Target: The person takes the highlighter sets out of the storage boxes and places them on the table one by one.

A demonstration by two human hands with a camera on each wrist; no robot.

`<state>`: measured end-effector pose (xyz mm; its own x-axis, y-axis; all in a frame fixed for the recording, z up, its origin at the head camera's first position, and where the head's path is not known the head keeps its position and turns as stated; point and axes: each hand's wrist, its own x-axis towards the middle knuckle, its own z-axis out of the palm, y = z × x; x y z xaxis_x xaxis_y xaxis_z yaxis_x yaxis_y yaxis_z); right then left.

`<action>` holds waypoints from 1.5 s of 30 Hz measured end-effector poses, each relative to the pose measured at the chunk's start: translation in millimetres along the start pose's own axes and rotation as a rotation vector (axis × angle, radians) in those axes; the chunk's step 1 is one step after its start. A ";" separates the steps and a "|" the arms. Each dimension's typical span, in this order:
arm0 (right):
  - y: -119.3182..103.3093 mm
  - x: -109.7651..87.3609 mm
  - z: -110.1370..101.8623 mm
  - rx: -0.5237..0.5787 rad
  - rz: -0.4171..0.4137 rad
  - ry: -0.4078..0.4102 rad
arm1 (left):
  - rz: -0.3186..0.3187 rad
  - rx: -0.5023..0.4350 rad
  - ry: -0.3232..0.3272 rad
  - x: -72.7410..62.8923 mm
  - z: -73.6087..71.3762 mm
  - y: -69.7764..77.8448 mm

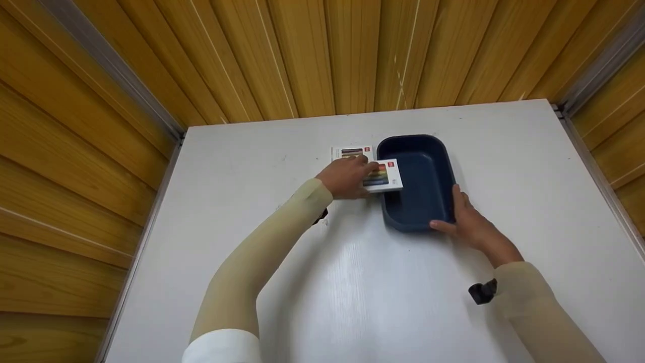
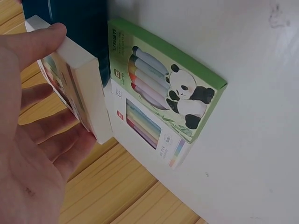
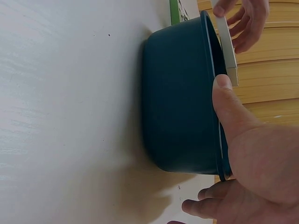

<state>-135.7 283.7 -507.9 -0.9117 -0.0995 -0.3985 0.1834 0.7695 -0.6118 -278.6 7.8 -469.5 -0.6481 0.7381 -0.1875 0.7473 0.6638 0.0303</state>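
My left hand [image 1: 347, 176] grips a white box of crayons [image 1: 385, 176] by its edges, thumb on one side and fingers on the other. That box is tilted over the left rim of a deep dark blue bin [image 1: 421, 201]. A green crayon box with pandas [image 2: 187, 88] lies beside the bin in the left wrist view, next to another white crayon box [image 2: 145, 126]; in the head view my left hand hides most of them. At the bin's near right corner, my right hand [image 1: 476, 227] rests its thumb on the rim, with the fingers stretched out along the outside.
All of this stands on a white table [image 1: 252, 166] with a few small marks. Yellow wood-plank walls [image 1: 302, 60] rise behind the table's far edge and along both sides. Metal strips run down the left and right edges.
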 end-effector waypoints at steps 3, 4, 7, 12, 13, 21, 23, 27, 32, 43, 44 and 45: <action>-0.2 -0.3 0.3 0.004 -0.008 0.003 | -0.003 -0.001 0.001 -1.1 1.4 -1.5; -0.6 -0.5 0.4 0.004 -0.008 0.004 | -0.006 -0.004 -0.003 -1.3 1.5 -1.9; -1.0 -0.9 0.6 0.005 -0.005 0.004 | -0.012 -0.021 -0.011 -3.1 1.8 -3.2; -1.3 -1.1 0.6 0.002 0.003 0.001 | -0.019 -0.044 -0.021 -5.5 4.9 -7.8; -1.3 -1.2 0.6 0.002 0.004 0.001 | -0.023 -0.049 -0.024 -6.0 5.2 -8.8; 0.5 -1.2 0.3 -0.002 0.008 -0.003 | -0.065 -0.082 -0.034 -11.2 6.6 -15.8; 0.6 -0.9 0.4 -0.001 0.007 -0.003 | -0.074 -0.091 -0.034 -12.3 7.5 -17.4; 0.4 -1.0 0.3 0.003 0.005 0.001 | -0.069 -0.105 -0.033 -14.2 8.4 -19.9; 0.1 -2.3 0.3 0.005 0.006 0.000 | -0.068 -0.123 -0.040 -17.4 8.4 -21.6; 0.8 -0.6 0.1 0.012 0.012 -0.007 | -0.087 -0.152 -0.057 -22.3 10.8 -26.4; 0.7 -0.6 -0.1 0.014 0.013 -0.008 | -0.091 -0.153 -0.060 -22.6 10.8 -26.5; 0.7 -0.5 -0.3 0.016 0.014 -0.010 | -0.092 -0.153 -0.062 -23.1 10.8 -26.7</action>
<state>-135.2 284.5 -507.9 -0.9053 -0.0956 -0.4138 0.2018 0.7604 -0.6173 -281.9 -28.3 -476.7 -0.6988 0.6676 -0.2567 0.6510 0.7424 0.1586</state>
